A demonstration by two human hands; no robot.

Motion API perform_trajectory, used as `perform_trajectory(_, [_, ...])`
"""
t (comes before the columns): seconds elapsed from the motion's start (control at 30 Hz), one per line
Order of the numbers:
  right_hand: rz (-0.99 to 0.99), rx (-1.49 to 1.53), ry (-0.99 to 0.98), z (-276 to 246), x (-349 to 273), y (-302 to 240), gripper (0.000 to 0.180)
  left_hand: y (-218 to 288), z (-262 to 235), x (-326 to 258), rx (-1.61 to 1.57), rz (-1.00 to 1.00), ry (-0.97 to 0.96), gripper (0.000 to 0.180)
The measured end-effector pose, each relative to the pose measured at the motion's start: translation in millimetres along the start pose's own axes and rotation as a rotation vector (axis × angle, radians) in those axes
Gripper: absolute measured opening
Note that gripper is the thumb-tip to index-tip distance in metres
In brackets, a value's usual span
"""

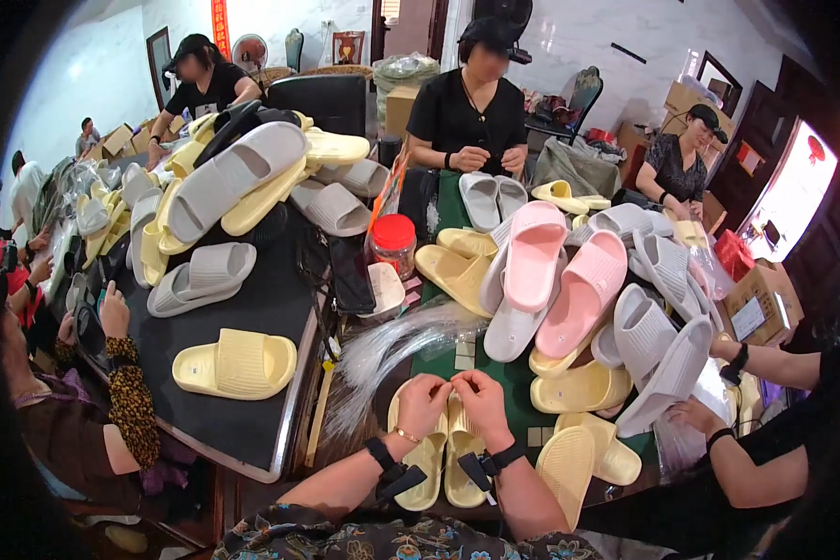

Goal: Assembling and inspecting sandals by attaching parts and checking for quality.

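Observation:
My left hand (pixel 424 407) and my right hand (pixel 481 411) meet with pinched fingers above a pair of pale yellow slide slippers. What the fingertips hold, if anything, is too small to make out. The left slipper (pixel 423 474) and right slipper (pixel 464 471) lie side by side beneath my wrists, toes partly covered by my hands. Just beyond my left hand spreads a bundle of thin clear plastic strands (pixel 378 359). Pink slippers (pixel 583 294) rest on grey ones ahead of my right hand, and a yellow slipper (pixel 567 467) leans beside my right forearm.
Grey and yellow slippers (pixel 238 182) are heaped on the black table (pixel 215 429) at left. A red-lidded jar (pixel 393 245) stands beyond the strands. Co-workers surround the tables; one person's arm (pixel 737 457) reaches in at right, near a cardboard box (pixel 761 303).

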State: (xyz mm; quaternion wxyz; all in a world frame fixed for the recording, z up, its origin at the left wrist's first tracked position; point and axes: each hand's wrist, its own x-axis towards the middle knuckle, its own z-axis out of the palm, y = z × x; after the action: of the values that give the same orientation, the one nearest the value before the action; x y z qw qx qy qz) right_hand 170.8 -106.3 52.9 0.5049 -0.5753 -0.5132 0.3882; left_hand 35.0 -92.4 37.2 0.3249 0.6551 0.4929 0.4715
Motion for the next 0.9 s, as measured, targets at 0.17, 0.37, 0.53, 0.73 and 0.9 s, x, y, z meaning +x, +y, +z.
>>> perform_trajectory(0.17, [-0.055, -0.005, 0.007, 3, 1, 3, 0.012, -1, 0, -3, -0.123, -0.003, 0.0, 0.01])
perform_trajectory(0.37, [0.016, -0.047, -0.094, -3, 2, 2, 0.016, -1, -1, -3, -0.107, -0.018, -0.011, 0.011])
perform_trajectory(0.53, [0.037, 0.069, -0.054, 0, 4, 15, 0.014, -4, 0, -4, -0.112, -0.029, -0.007, 0.012])
perform_trajectory(0.73, [0.017, 0.024, -0.085, 1, 1, 10, 0.013, -8, -1, -5, -0.066, 0.003, 0.002, 0.012])
perform_trajectory(0.9, [-0.025, -0.038, -0.086, 1, 3, 12, 0.013, -4, -2, -4, -0.069, -0.014, 0.005, 0.012])
